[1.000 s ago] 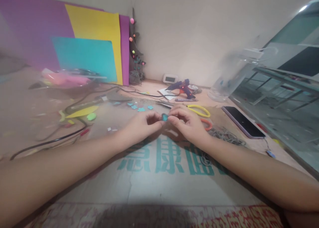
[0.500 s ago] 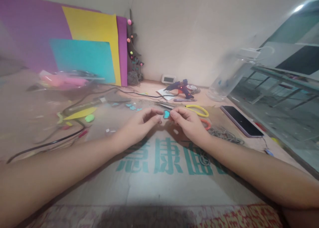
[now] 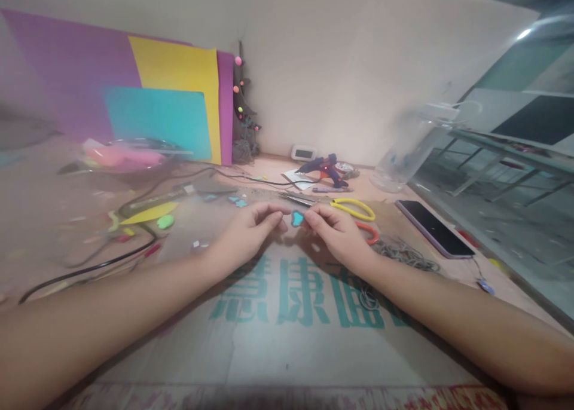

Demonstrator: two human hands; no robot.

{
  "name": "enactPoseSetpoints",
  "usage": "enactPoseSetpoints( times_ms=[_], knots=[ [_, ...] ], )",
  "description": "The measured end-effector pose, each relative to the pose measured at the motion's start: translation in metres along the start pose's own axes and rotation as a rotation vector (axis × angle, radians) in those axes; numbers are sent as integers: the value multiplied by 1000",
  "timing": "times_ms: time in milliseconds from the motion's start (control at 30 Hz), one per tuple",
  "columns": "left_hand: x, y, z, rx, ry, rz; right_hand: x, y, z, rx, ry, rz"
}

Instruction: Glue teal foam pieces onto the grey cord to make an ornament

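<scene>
A small teal foam cut-out (image 3: 296, 219) sits pinched in the fingertips of my right hand (image 3: 334, 230), just above the cardboard sheet (image 3: 287, 332) with green printed characters. My left hand (image 3: 246, 230) hovers close beside it, thumb and forefinger curled towards each other, a small gap away from the cut-out and holding nothing I can see. More teal foam bits (image 3: 238, 202) lie on the table behind my left hand.
Yellow-handled scissors (image 3: 354, 207) and an orange handle (image 3: 370, 233) lie right of my hands. A glue gun (image 3: 325, 166) and small white device (image 3: 304, 153) stand behind. A phone (image 3: 433, 220), plastic bottle (image 3: 403, 159), black cables (image 3: 89, 266), and coloured foam sheets (image 3: 156, 111) surround.
My left fingers have let go of the teal cut-out, which now stays in my right fingertips. The view has tilted down slightly.
</scene>
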State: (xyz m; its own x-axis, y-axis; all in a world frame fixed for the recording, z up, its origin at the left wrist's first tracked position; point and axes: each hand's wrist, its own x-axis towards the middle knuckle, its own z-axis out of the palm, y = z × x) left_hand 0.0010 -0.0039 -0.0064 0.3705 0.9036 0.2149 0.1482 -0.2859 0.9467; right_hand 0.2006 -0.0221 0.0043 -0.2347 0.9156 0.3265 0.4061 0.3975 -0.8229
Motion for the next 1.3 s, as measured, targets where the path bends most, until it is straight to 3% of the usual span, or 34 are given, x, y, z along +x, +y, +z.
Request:
enactPoseSetpoints(
  times_ms=[100, 367, 733, 833, 933, 1100, 1200, 1300],
  knots=[
    [-1, 1, 0, 41, -27, 53, 0, 1, 1, -2, -5, -16],
    [-3, 5, 1, 174, -89, 3, -2, -3, 2, -37, -54, -17],
    [-2, 7, 0, 77, -68, 2, 1, 2, 0, 16, 158, -23],
    [-2, 7, 0, 74, -62, -8, 2, -5, -3, 1, 161, -16],
    [-2, 8, 0, 81, -47, -50, 6, -22, -17, -78, 141, -30],
    [-2, 9, 0, 87, -19, -66, 22, -42, -66, -337, 40, -68],
    [-1, 8, 0, 90, -7, -79, 31, -31, -90, -586, -92, -53],
    [1, 6, 0, 82, 7, -60, 35, -10, -100, -824, -240, 7]
  ],
)
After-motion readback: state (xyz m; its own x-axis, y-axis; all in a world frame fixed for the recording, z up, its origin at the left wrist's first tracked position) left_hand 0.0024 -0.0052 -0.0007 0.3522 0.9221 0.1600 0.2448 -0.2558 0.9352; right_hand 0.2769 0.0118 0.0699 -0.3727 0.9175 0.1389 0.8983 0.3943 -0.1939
